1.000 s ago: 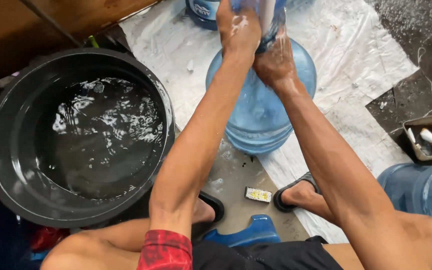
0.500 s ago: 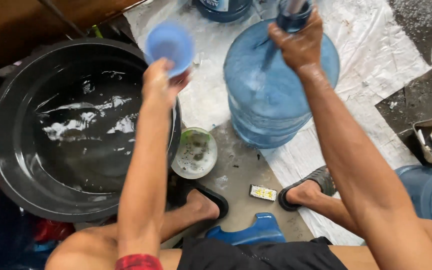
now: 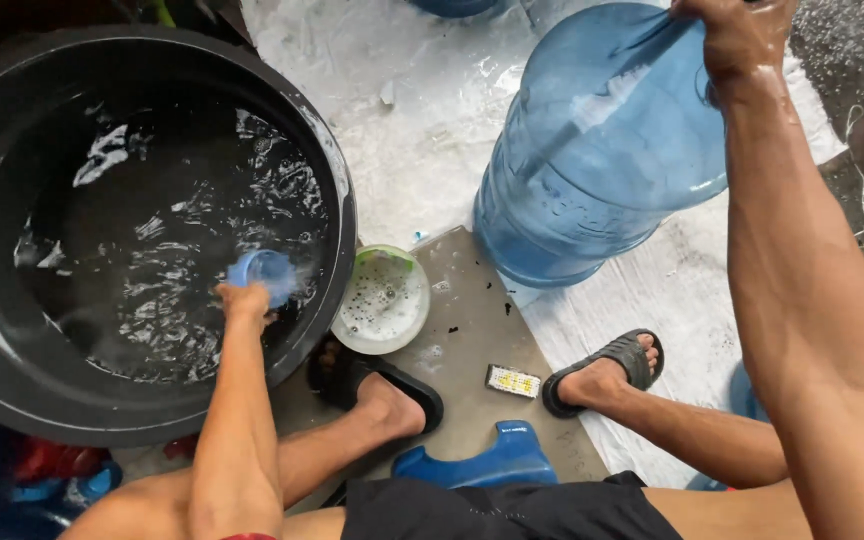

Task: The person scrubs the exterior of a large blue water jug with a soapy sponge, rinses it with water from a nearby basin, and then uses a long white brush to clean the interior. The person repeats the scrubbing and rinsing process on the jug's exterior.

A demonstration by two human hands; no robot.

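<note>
Large blue water jug (image 3: 602, 150): translucent plastic, ribbed round the lower body, wet, droplets on the inside wall. It leans, its top toward the upper right edge of view, its base down on a white woven sheet (image 3: 422, 150) spread over the ground. A pale streak shows through the wall, running from the neck down into the body; what it is cannot be told.

Right hand (image 3: 742, 35): fingers closed round the jug's neck at the top edge of view, wet and soapy. The hand covers the neck itself.

Left hand (image 3: 244, 300): fingers pinched on a small blue cup (image 3: 264, 272), held down inside a big black tub (image 3: 152, 230), close to its right wall. The cup is blurred. Water in the tub is rippled, with white glints.

Just outside the tub's right rim, touching it: a small pale green bowl (image 3: 384, 298) with soapy froth inside. It sits at the left edge of a grey board (image 3: 472, 330) lying on the ground, with the jug at the board's far end.

Both feet in black sandals: left foot (image 3: 382, 390) beside the tub's near right rim, right foot (image 3: 607, 370) at the board's right edge, on the white sheet. Between the feet on the board, a small flat rectangular packet (image 3: 512, 381). At the board's near edge, a blue plastic piece (image 3: 482, 465) with a notched top.
</note>
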